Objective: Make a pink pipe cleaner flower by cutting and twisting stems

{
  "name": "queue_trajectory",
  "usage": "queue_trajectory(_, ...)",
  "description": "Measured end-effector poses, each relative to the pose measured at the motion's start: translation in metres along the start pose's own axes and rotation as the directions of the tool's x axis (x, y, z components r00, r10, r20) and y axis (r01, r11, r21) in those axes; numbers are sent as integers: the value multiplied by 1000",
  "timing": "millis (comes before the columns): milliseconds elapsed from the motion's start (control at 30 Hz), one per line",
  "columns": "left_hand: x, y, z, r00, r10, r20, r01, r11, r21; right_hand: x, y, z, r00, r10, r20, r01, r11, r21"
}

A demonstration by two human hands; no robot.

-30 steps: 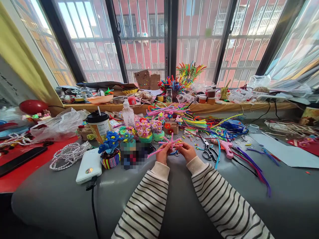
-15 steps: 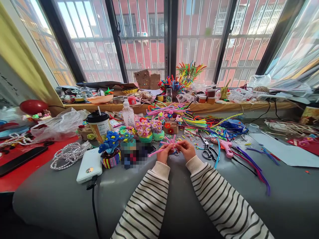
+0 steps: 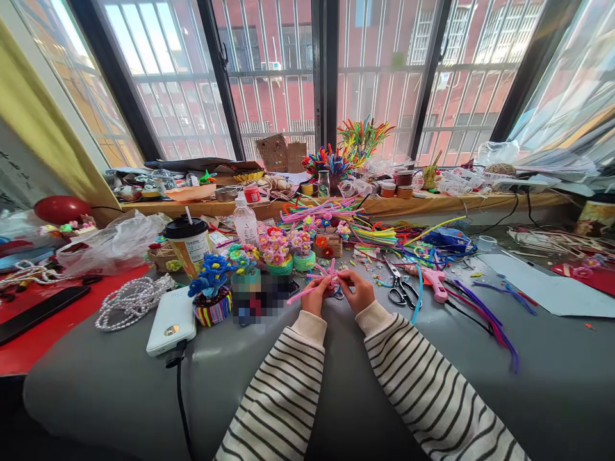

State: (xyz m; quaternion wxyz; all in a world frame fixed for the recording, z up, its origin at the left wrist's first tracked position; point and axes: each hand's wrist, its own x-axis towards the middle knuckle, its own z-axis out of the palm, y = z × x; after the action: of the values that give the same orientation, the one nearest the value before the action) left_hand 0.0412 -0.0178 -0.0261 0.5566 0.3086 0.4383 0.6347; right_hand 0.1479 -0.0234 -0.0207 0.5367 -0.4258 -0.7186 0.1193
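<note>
Pink pipe cleaners [image 3: 302, 294], crossed in a small bundle, are held between my two hands over the grey table. My left hand [image 3: 314, 298] is closed round them, with one end sticking out to the left and others pointing up. My right hand [image 3: 356, 291] pinches the bundle from the right side, thumb and forefinger together. The fingers partly hide where the stems cross. Beyond my hands stand pots of pipe-cleaner flowers, a pink bunch [image 3: 275, 247] and a blue bunch [image 3: 211, 275]. Black-handled scissors [image 3: 402, 288] lie right of my right hand.
A pink glue gun [image 3: 436, 285] with a cord and loose purple stems [image 3: 502, 336] lie on the right. A white power bank [image 3: 172, 321], a lidded cup [image 3: 189, 246] and bead strings [image 3: 129, 304] occupy the left. Colourful pipe cleaners [image 3: 379, 235] are heaped behind.
My right fingers have shifted slightly on the pink pipe cleaners, and their upright ends stand a little differently. The whole view has moved slightly. Both hands keep their hold.
</note>
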Motion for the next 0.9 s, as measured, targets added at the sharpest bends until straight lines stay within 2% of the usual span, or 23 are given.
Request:
queue_trajectory(167,0,0,-1,1000,-9,11,9,1000,-8,0,0,-2,993,-90,74,97,990,-104)
queue_trajectory(367,-3,1,1,1000,-5,25,5,1000,10,0,2,-1,984,-146,106,165,967,-196)
queue_trajectory(633,-1,-4,-2,996,59,61,-61,998,33,-1,4,1,980,-163,117,185,959,-212)
queue_trajectory(767,1,-5,-2,997,69,27,-69,998,2,-1,7,5,969,-211,131,235,948,-214)
queue_trajectory(900,1,-4,-2,999,39,-12,-39,999,-17,-1,7,7,954,-269,131,297,911,-286)
